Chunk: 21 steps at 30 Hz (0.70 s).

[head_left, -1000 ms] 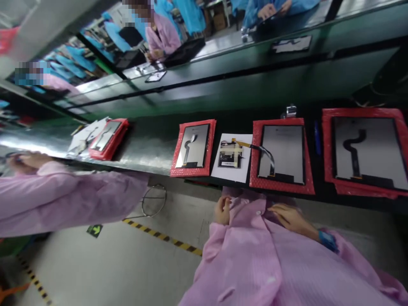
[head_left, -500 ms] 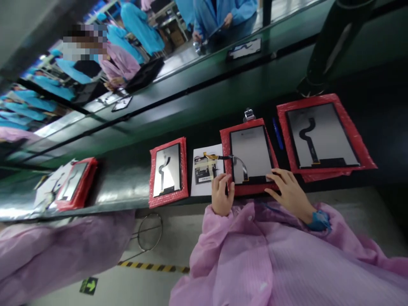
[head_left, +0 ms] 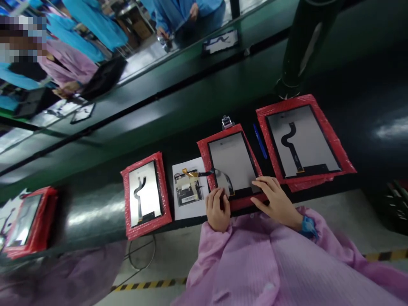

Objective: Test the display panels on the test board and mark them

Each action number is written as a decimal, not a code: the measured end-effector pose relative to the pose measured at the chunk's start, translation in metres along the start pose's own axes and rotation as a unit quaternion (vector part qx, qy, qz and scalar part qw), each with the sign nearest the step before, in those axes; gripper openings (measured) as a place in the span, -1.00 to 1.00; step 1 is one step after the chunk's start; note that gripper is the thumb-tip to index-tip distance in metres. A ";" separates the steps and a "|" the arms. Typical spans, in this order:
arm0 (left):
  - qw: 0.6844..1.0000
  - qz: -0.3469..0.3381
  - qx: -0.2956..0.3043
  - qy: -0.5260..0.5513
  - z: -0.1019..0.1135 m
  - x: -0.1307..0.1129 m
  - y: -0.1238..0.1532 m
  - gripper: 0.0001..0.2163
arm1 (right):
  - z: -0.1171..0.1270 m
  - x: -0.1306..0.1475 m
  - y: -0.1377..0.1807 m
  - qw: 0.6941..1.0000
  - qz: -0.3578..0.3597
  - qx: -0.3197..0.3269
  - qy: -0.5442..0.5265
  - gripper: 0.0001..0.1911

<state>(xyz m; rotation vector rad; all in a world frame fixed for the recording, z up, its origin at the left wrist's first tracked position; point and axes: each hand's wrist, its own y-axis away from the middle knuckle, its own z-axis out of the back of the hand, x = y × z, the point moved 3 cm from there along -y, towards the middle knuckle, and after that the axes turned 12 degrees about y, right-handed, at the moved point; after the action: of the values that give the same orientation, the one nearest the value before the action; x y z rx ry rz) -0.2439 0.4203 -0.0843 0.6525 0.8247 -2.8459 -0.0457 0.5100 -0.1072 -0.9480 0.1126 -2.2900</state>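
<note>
A grey LCD screen panel with a black lower edge lies in front of me on red bubble wrap. My left hand rests at the panel's lower left corner, fingers bent, with the thumb apart. At the lower right corner is my right hand, its fingers stretched out and touching the panel's edge. Neither hand grips anything. A flex cable rises from the panel's bottom edge and reaches left to a small circuit board with yellow tape. That board sits on a white sheet.
To the right another screen panel lies on red wrap, with a blue pen between. Further left are another wrapped panel and a red stack. A metal clip stands behind my panel; a dark post rises beyond. Co-workers sit opposite.
My view has turned to the right, so everything appears shifted left and slightly lower. Both hands stay at the panel's lower corners, with only slight finger movement.
</note>
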 end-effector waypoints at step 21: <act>0.987 0.090 -0.040 -0.124 0.037 0.054 0.005 -0.70 | -0.023 0.002 -0.011 0.981 -0.051 -0.124 0.138 -0.62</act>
<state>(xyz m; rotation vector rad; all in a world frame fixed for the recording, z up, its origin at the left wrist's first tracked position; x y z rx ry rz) -0.3058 0.3971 -0.0817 0.3339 0.7914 -2.6450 -0.0681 0.5142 -0.1198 -0.7640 0.4868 -2.5338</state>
